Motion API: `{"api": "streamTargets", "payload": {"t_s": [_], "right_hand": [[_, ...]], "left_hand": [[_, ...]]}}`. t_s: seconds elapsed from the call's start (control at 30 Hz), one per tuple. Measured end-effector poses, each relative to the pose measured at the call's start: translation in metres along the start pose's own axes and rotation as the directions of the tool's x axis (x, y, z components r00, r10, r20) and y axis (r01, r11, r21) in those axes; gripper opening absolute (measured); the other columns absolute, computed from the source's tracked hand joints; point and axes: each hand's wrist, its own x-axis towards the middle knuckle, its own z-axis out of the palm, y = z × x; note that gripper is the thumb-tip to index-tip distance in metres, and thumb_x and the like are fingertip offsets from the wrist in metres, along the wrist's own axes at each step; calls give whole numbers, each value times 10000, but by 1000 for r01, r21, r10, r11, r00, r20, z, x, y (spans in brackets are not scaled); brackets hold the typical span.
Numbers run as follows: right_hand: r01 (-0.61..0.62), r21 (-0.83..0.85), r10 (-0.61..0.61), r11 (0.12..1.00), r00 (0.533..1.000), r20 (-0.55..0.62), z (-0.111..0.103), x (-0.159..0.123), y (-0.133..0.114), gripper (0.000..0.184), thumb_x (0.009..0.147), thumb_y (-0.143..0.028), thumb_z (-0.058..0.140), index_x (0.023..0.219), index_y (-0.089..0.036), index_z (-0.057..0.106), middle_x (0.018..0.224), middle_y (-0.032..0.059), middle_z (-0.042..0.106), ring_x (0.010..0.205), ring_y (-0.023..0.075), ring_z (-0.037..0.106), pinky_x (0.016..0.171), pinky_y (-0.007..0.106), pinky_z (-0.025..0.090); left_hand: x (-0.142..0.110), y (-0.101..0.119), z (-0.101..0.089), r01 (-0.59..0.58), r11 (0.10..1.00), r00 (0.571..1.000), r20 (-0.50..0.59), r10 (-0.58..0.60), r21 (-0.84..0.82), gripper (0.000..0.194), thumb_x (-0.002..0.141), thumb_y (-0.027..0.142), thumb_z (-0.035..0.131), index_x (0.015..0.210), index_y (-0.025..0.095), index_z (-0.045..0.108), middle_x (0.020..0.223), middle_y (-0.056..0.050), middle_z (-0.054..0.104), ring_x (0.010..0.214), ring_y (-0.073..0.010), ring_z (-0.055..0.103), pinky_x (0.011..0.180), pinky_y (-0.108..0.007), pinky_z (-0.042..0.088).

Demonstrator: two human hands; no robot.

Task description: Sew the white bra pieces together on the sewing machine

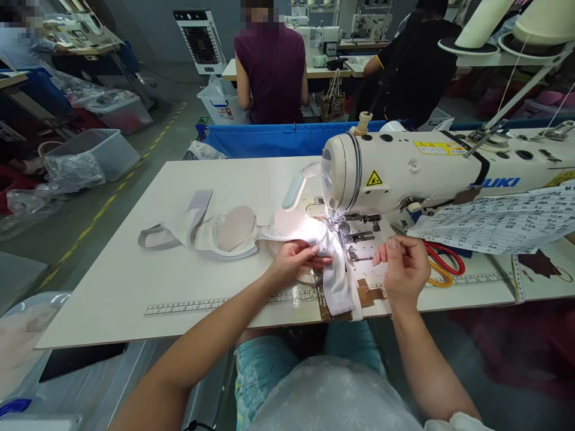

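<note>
A white bra with beige cups lies across the table, its right part under the lit needle area of the sewing machine. My left hand pinches the bra's fabric just left of the needle, fingers closed. A loose white band hangs toward the table's front edge. My right hand is raised right of the needle plate, its fingers curled together. A thin metal rod ends near those fingertips; whether they hold it or something small is unclear.
Scissors with red handles and yellow handles lie beside my right hand. A printed paper sheet hangs below the machine arm. A ruler strip runs along the front of the table. Co-workers sit beyond the blue cloth.
</note>
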Motion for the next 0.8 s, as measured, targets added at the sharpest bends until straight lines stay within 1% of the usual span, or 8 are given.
{"api": "streamTargets", "payload": {"t_s": [0.07,0.2,0.37,0.57,0.67,0.73,0.8], "right_hand": [[23,-30,-24,999,999,-33,-4,2,1,133,868,-297,613,837,-195,534,623,-55,506,496,79,483,483,243,459],[43,16,-41,999,991,-126,-15,11,3,175,843,-322,642,808,-195,526,593,-64,469,486,79,454,461,241,445],[34,43,-24,999,978,-209,-28,25,3,231,781,-345,704,790,-196,528,588,-64,462,482,79,448,447,238,429],[25,106,6,994,959,-283,-43,41,3,230,759,-334,705,731,-218,509,530,-73,410,453,90,385,400,233,379],[-6,109,36,994,960,-278,-40,41,4,253,748,-352,714,720,-220,499,521,-78,392,443,87,373,392,228,364],[-35,85,52,996,975,-217,-35,37,4,258,749,-368,718,744,-211,512,554,-69,428,463,85,404,406,229,380],[-35,27,39,999,988,-147,-32,34,6,256,764,-380,709,771,-199,529,588,-57,469,481,84,434,432,241,410]], "left_hand": [[0,0,-1,-8,1000,1000,3,8,0,322,734,363,758,798,105,577,833,-150,743,877,-278,718,839,-404,544],[1,-1,-1,-2,1000,1000,-5,2,27,330,731,373,758,787,112,564,820,-148,741,874,-285,718,815,-402,551],[2,0,-1,9,1000,1000,-13,-8,25,312,742,353,752,775,115,553,812,-156,741,868,-286,719,806,-409,555],[1,0,0,27,999,1000,-17,-26,26,307,745,346,750,777,112,554,827,-165,743,871,-282,719,807,-398,553],[1,-1,0,31,999,999,-13,-30,18,313,741,352,752,764,113,552,817,-167,743,877,-284,718,804,-389,553],[1,-2,-1,28,1000,1000,-4,-28,8,309,743,350,751,769,111,556,820,-170,743,882,-287,717,807,-392,554],[1,-2,-2,26,1000,1000,7,-26,-3,300,749,342,747,785,108,563,825,-173,743,881,-289,717,813,-403,556]]}}
